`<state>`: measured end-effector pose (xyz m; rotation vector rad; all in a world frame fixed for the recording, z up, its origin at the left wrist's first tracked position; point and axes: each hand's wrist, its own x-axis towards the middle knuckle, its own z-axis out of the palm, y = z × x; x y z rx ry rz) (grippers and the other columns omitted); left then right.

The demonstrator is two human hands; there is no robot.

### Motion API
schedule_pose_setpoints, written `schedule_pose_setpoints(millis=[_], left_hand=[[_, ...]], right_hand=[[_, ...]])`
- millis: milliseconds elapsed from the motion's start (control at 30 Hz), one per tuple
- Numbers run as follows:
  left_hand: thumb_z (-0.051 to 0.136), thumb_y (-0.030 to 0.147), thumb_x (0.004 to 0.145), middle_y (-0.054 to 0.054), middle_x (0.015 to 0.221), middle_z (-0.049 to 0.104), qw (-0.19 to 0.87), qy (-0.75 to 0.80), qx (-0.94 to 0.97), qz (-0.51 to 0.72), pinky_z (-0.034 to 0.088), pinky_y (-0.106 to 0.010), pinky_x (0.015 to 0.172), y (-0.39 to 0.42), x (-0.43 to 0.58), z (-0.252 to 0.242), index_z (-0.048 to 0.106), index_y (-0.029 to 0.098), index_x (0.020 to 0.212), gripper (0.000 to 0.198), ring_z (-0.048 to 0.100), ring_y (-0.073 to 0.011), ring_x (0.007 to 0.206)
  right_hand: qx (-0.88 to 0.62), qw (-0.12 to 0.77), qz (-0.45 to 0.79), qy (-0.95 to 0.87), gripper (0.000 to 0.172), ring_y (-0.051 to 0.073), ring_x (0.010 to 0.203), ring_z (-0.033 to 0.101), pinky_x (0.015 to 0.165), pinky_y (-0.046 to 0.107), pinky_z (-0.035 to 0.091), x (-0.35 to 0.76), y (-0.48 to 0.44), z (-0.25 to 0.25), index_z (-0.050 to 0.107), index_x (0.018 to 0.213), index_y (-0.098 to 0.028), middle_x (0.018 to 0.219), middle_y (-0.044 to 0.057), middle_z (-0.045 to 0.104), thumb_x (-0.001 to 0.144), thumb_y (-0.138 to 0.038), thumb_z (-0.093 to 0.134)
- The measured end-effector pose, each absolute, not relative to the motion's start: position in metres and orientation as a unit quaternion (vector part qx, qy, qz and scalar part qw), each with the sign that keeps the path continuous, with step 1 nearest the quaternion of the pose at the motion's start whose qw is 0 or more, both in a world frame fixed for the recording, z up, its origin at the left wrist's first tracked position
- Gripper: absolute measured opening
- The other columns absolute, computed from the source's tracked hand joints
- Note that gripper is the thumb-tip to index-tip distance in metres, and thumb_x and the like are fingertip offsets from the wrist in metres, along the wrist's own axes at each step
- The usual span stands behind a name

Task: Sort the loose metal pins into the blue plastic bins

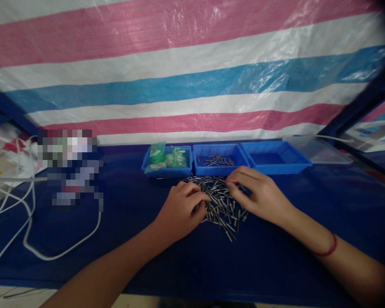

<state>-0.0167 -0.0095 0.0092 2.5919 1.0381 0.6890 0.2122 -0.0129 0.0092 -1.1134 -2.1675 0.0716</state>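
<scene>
A loose heap of several small metal pins [218,204] lies on the dark blue tabletop [131,239]. My left hand [181,209] rests on the heap's left side with its fingers curled in over the pins. My right hand [258,194] lies on the heap's right side, fingers bent down and pinching among the pins. What either hand holds is hidden under the fingers. Just behind the heap stands a blue tray [242,159] with several pins inside it.
A blue tray [148,164] holding green packets stands at the left of the row, another blue tray [300,161] at the right. A clear plastic lid [321,152] lies beyond. White cables [60,252] loop over the left side. A striped tarp [192,64] hangs behind.
</scene>
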Motion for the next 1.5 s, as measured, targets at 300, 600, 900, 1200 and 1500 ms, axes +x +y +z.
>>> schedule_pose_setpoints(millis=[300, 600, 900, 1200, 1500], left_hand=[[0.054, 0.019, 0.083, -0.005, 0.102, 0.063, 0.112, 0.361, 0.903, 0.206, 0.037, -0.036, 0.079, -0.01, -0.017, 0.008, 0.067, 0.022, 0.098, 0.02, 0.051, -0.0217, 0.096], [0.054, 0.025, 0.086, -0.004, 0.104, 0.064, 0.124, 0.355, 0.904, 0.204, 0.037, -0.036, 0.079, -0.014, -0.015, 0.01, 0.067, 0.023, 0.098, 0.017, 0.051, -0.0218, 0.099], [0.059, 0.034, 0.086, -0.005, 0.1, 0.067, 0.171, 0.368, 0.871, 0.279, 0.041, -0.035, 0.084, -0.012, -0.015, 0.01, 0.062, 0.021, 0.108, 0.025, 0.056, -0.0209, 0.097], [0.06, 0.027, 0.087, 0.0, 0.082, 0.069, 0.22, 0.329, 0.842, 0.367, 0.044, -0.025, 0.077, -0.018, -0.011, 0.018, 0.064, 0.019, 0.089, 0.009, 0.062, -0.0137, 0.079], [0.058, 0.027, 0.088, 0.001, 0.083, 0.069, 0.209, 0.324, 0.847, 0.365, 0.042, -0.025, 0.077, -0.017, -0.013, 0.016, 0.063, 0.02, 0.089, 0.009, 0.063, -0.0126, 0.079]], right_hand=[[-0.383, 0.179, 0.109, -0.9, 0.009, 0.016, 0.073, 0.051, 0.071, 0.032, 0.038, 0.213, -0.024, 0.013, 0.055, 0.068, -0.019, 0.072, 0.001, 0.056, 0.073, -0.012, 0.06], [-0.379, 0.151, 0.077, -0.91, 0.011, 0.017, 0.071, 0.054, 0.068, 0.032, 0.039, 0.213, -0.021, 0.008, 0.058, 0.068, -0.019, 0.071, 0.002, 0.058, 0.079, -0.017, 0.06], [-0.404, 0.315, 0.13, -0.849, 0.008, 0.016, 0.07, 0.057, 0.066, 0.03, 0.045, 0.217, -0.024, 0.017, 0.057, 0.076, -0.021, 0.075, 0.003, 0.059, 0.082, -0.017, 0.055], [-0.389, 0.392, 0.242, -0.798, 0.009, 0.015, 0.072, 0.056, 0.067, 0.029, 0.046, 0.19, -0.04, 0.012, 0.057, 0.085, -0.021, 0.078, 0.003, 0.058, 0.09, -0.021, 0.05], [-0.415, 0.375, 0.28, -0.78, 0.011, 0.017, 0.079, 0.058, 0.073, 0.031, 0.047, 0.188, -0.039, 0.005, 0.059, 0.091, -0.021, 0.084, 0.004, 0.061, 0.092, -0.026, 0.049]])
